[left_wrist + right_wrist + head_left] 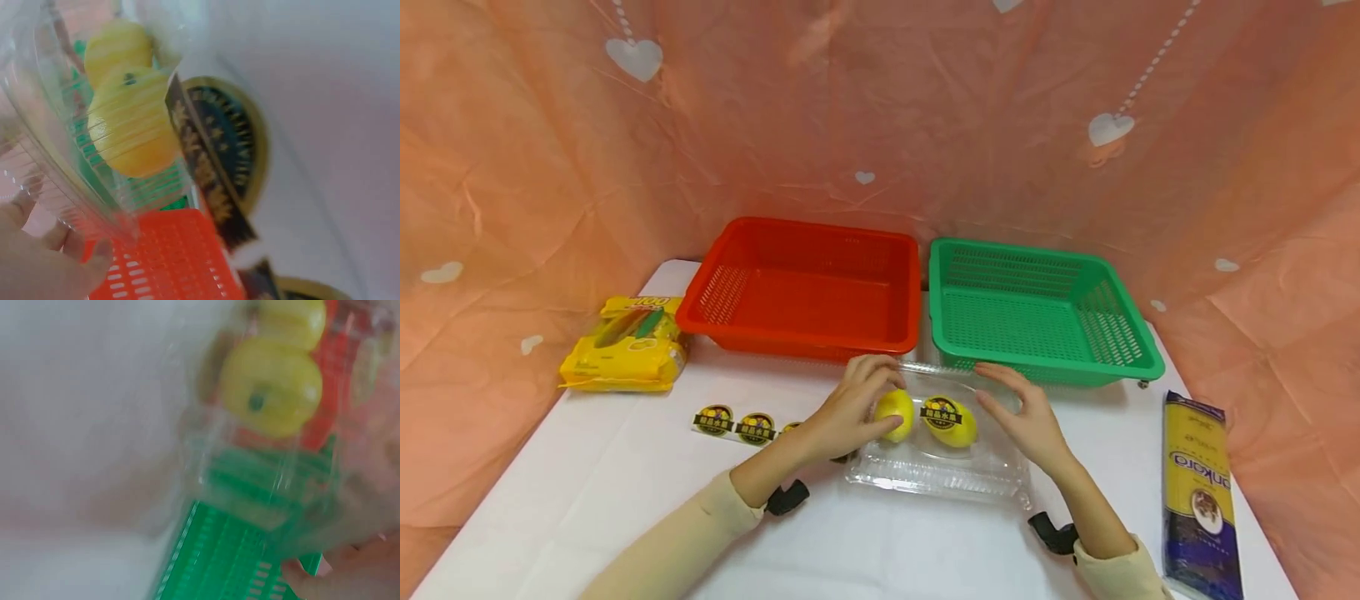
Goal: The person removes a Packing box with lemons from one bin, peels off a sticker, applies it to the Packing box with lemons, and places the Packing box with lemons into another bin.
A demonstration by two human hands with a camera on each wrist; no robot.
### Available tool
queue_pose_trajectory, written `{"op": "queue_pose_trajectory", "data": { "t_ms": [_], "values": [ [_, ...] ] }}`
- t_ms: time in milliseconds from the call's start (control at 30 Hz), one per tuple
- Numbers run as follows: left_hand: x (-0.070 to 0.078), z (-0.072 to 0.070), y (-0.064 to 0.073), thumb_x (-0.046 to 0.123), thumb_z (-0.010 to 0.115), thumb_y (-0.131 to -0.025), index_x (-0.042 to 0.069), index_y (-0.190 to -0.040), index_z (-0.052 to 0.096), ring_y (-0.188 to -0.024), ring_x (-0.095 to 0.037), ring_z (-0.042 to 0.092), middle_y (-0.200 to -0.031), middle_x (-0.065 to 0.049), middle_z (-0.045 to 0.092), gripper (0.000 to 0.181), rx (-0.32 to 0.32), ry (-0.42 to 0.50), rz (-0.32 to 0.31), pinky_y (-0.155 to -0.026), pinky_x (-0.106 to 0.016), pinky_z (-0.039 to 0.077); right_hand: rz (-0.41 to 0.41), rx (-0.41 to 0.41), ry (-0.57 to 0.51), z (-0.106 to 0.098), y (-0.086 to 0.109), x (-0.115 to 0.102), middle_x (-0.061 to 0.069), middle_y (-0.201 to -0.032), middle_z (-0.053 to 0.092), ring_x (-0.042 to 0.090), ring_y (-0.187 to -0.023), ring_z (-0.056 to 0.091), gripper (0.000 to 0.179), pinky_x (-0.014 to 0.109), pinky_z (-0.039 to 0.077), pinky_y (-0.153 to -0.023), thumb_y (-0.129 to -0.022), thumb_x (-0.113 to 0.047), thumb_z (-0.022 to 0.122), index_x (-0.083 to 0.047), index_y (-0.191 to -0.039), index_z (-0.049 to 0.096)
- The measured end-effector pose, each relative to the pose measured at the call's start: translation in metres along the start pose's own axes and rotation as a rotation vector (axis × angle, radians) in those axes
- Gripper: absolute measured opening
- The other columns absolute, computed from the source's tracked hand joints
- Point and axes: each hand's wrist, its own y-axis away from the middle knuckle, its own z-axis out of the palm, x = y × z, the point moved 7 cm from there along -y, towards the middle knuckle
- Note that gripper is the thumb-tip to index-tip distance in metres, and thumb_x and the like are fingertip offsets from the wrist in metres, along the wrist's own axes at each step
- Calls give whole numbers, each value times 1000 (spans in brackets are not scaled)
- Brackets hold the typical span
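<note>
A clear plastic clamshell box (925, 477) lies on the white table with two yellow lemons, a left lemon (893, 415) and a right lemon (961, 433), inside. A round black-and-gold sticker (941, 412) shows on its top, over the right lemon. My left hand (853, 408) rests at the box's left side, fingers bent loosely over the top and thumb spread. On the right side, my right hand (1028, 417) has its fingers and thumb extended along the box. Ridged clear plastic lies in front of the lemons (134, 122) in the left wrist view; the right wrist view is blurred.
Behind the box stand a red basket (797, 343) and a green basket (1045, 367). A strip of stickers (737, 425) lies left of the box, partly behind my left arm. A yellow package (625, 346) sits far left, a pasta pack (1201, 492) far right.
</note>
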Motion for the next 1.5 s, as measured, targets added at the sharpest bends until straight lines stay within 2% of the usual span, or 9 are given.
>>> {"op": "queue_pose_trajectory", "data": {
  "t_ms": [167, 233, 333, 467, 600, 767, 1000, 1200, 1500],
  "values": [
    [-6, -3, 17, 22, 71, -93, 12, -144, 42, -139, -31, 30, -152, -13, 31, 60, 35, 57, -133, -108, -61, 35, -40, 353, -215, -52, 7, 4, 9, -98, 74, 8, -96, 68, 14, 17, 50, -89, -92, 10, 62, 16, -103, 68],
    [-9, -3, 23, 24, 69, -94, 12, -149, 37, -134, -32, 39, -152, -14, 29, 65, 45, 97, -212, -105, -58, 41, -76, 495, -323, -78, 10, 8, 5, -91, 75, 8, -86, 70, 12, 15, 53, -80, -91, 14, 61, 22, -99, 64],
    [-14, -3, 28, 25, 68, -95, 10, -151, 32, -115, -32, 55, -149, -16, 33, 68, 66, 164, -309, -94, -52, 51, -55, 727, -333, -116, 15, 21, -1, -88, 73, 9, -81, 68, 12, 13, 52, -73, -91, 12, 62, 21, -98, 66],
    [-19, -3, 29, 21, 70, -93, 8, -150, 34, -108, -34, 61, -146, -18, 39, 69, 81, 240, -382, -87, -53, 54, 164, 996, -376, -156, 25, 55, -2, -88, 70, 9, -71, 61, 16, 12, 49, -61, -89, 9, 61, 3, -96, 75],
    [-23, -2, 30, 21, 72, -91, 8, -150, 35, -112, -32, 60, -146, -17, 43, 70, 56, 274, -415, -87, -50, 53, 398, 1139, -572, -173, 37, 89, 0, -95, 65, 8, -74, 58, 25, 11, 49, -59, -91, 8, 57, -8, -96, 76],
    [-26, -1, 31, 20, 73, -90, 9, -153, 34, -96, -24, 58, -137, -14, 45, 75, 21, 354, -417, -68, -36, 58, 556, 1118, -735, -170, 42, 110, 0, -109, 53, 8, -84, 55, 22, 13, 49, -55, -94, 2, 59, -13, -105, 70],
    [-31, 4, 31, 17, 78, -87, 13, -157, 27, -90, -24, 51, -132, -20, 41, 87, -5, 497, -366, -55, -32, 57, 583, 999, -999, -155, 34, 119, 3, -114, 44, 13, -68, 53, 26, 22, 45, -47, -90, 5, 68, -11, -109, 65],
    [-33, 7, 32, 15, 80, -84, 15, -157, 26, -83, -23, 52, -123, -20, 40, 91, -12, 567, -387, -56, -31, 56, 552, 1020, -1053, -150, 33, 123, 6, -101, 51, 15, -58, 53, 32, 23, 46, -43, -85, 14, 68, -4, -112, 68],
    [-34, 10, 33, 9, 81, -82, 16, -159, 20, -68, -19, 55, -118, -19, 39, 98, -36, 639, -428, -53, -31, 56, 546, 1029, -1120, -147, 32, 123, 10, -101, 57, 17, -67, 60, 43, 25, 53, -51, -80, 24, 65, -1, -116, 68]
  ]
}}
